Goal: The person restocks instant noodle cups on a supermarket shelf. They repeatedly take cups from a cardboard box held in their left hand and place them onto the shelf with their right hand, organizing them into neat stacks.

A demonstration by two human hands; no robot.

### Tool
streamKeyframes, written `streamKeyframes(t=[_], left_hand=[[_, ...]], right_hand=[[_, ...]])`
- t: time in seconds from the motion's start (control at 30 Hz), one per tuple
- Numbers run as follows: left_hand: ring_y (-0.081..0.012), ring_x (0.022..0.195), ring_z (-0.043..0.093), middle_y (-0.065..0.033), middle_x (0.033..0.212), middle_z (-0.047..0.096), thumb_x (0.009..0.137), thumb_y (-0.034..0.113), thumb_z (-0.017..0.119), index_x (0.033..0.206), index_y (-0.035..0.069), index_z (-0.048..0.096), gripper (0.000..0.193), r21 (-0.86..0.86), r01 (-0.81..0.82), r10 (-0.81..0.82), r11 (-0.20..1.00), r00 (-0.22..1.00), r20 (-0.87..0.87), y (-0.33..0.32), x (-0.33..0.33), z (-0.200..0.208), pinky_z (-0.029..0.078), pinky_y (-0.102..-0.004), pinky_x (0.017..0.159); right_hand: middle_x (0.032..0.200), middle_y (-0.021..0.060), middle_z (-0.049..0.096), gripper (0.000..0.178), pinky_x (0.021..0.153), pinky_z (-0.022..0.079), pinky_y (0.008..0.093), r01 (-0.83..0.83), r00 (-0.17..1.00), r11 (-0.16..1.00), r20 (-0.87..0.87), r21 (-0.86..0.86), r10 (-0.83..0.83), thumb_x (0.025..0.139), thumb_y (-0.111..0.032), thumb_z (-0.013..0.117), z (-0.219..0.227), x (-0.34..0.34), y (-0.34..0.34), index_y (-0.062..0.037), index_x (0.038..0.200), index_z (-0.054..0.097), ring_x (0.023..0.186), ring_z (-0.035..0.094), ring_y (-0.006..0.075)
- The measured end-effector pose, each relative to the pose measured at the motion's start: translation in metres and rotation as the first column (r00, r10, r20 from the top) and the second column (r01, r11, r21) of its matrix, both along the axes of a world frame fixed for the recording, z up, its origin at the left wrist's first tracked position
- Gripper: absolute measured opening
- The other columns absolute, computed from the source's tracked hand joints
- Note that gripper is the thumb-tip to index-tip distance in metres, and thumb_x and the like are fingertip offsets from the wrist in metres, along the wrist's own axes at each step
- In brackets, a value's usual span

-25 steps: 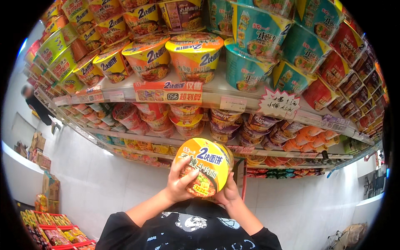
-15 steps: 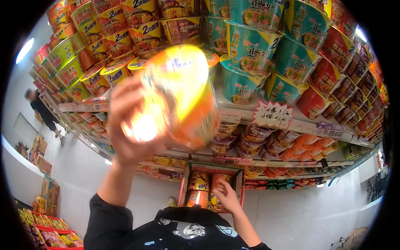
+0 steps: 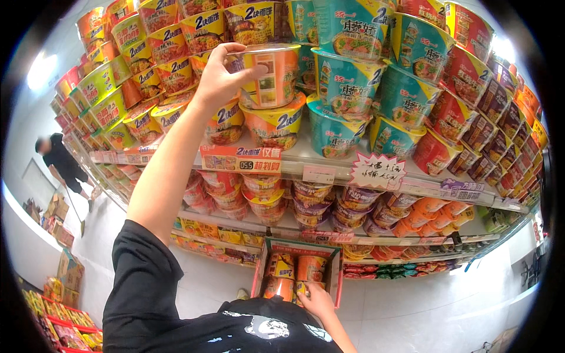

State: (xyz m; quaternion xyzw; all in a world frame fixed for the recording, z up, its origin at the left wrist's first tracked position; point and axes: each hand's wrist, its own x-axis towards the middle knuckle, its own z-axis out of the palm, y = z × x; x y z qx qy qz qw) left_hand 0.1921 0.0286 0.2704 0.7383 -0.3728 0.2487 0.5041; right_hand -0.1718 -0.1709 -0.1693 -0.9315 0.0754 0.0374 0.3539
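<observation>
L hand [image 3: 219, 81] clamps its grip on an orange instant-noodle tub [image 3: 278, 76], prob. stacking; next needs level seating. R hand [image 3: 318, 302]'s in the carton [image 3: 337, 273], can't tell its grip.

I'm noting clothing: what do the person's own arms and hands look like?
The left hand and right hand wear no gloves. The left arm has a loose black short sleeve; the visible right forearm is bare.
</observation>
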Motion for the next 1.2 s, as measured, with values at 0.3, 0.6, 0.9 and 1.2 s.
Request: streamKeyframes(t=[0.3,0.6,0.9,1.2], left_hand=[[-0.0349,0.136,0.048,-0.0215,0.147,0.044,0.088,0.054,0.074,0.153,0.004,0.035,0.091,0.043,-0.153,0.151,0.987,0.987,0.046,0.009,0.016,-0.012,0.041,-0.0449,0.113],[-0.0372,0.124,0.059,-0.0252,0.142,0.047,0.089,0.063,0.069,0.152,0.002,0.036,0.095,0.207,-0.385,0.363,0.9,0.922,0.136,-0.012,-0.043,-0.003,0.049,-0.0442,0.105],[-0.0177,0.117,0.058,-0.0123,0.132,0.055,0.099,0.049,0.067,0.144,0.007,0.044,0.066,-0.112,0.232,-0.253,0.966,0.936,-0.243,0.011,-0.018,0.001,0.05,-0.0359,0.096],[-0.0179,0.101,0.064,-0.0123,0.112,0.067,0.081,0.056,0.082,0.136,0.001,0.049,0.084,0.043,-0.164,0.166,0.985,0.986,-0.035,-0.002,-0.013,0.006,0.053,-0.0331,0.089]], right_hand=[[0.116,0.0197,0.072,0.05,0.088,0.056,0.0505,-0.038,0.997,0.999,0.073,-0.011,0.039,0.092,-0.044,0.064,-0.001,0.004,0.004,-0.0077,0.127,0.066,0.103,0.07,0.0392],[0.118,0.02,0.072,0.052,0.09,0.056,0.0507,-0.016,0.999,1.0,0.036,-0.011,0.017,0.093,-0.046,0.063,0.001,0.007,-0.001,-0.0088,0.129,0.066,0.106,0.069,0.0398],[0.122,0.0208,0.07,0.052,0.091,0.055,0.0516,-0.038,0.999,0.999,-0.039,0.006,0.038,0.093,-0.046,0.062,0.005,0.007,0.0,-0.0087,0.129,0.065,0.108,0.068,0.04],[0.121,0.0215,0.07,0.051,0.09,0.055,0.0524,-0.046,0.999,0.999,-0.03,-0.01,0.046,0.093,-0.045,0.062,0.0,0.008,0.001,-0.0086,0.129,0.065,0.106,0.069,0.0409]])
